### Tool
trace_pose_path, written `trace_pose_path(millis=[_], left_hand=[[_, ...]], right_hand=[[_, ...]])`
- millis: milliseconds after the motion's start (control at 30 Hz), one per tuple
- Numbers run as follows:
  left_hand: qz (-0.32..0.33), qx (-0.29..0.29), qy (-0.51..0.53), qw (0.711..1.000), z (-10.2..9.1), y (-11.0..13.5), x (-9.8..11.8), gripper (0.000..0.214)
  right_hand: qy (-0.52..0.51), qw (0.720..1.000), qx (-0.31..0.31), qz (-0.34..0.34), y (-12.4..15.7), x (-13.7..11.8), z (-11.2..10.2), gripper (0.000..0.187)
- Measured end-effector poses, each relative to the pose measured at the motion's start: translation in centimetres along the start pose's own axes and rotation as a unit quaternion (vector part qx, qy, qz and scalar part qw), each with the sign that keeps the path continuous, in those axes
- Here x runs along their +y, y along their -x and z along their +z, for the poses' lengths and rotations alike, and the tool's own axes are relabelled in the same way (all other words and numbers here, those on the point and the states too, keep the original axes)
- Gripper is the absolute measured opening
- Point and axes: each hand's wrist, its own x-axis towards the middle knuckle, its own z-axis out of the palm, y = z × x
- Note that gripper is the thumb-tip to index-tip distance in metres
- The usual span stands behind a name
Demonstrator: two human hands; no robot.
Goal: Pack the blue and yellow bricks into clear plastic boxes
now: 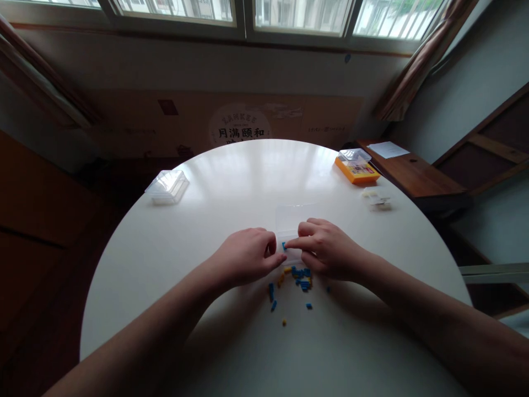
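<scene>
Both my hands meet at the middle of a round white table (pixel 173 242). My left hand (pixel 248 256) is curled, its fingertips pinched together on a tiny blue brick (pixel 284 246). My right hand (pixel 324 248) is closed too, index finger pointing left and touching the same small piece. Behind the fingers stands an open clear plastic box (pixel 291 218). Just in front of my hands lie several loose small blue and yellow bricks (pixel 300 275), scattered on the tabletop.
A clear lidded plastic box (pixel 167 186) sits at the far left of the table. An orange box (pixel 357 171) with a clear case on top stands at the far right, with a small clear item (pixel 377 199) near it. A wooden desk (pixel 413 171) adjoins on the right.
</scene>
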Motion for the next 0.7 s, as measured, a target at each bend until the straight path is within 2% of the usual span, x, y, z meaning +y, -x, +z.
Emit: trace_pose_path(millis=[200,700], left_hand=[[0.011,-0.002,0.006,1.0,0.25,-0.11,-0.38,0.027],[0.004,-0.004,-0.003,1.0,0.31,-0.21,-0.18,0.026]], right_hand=[[0.013,1.0,0.003,0.015,-0.49,-0.47,0.12,0.028],[0.034,0.999,0.024,0.019,-0.5,-0.37,0.67,0.03]])
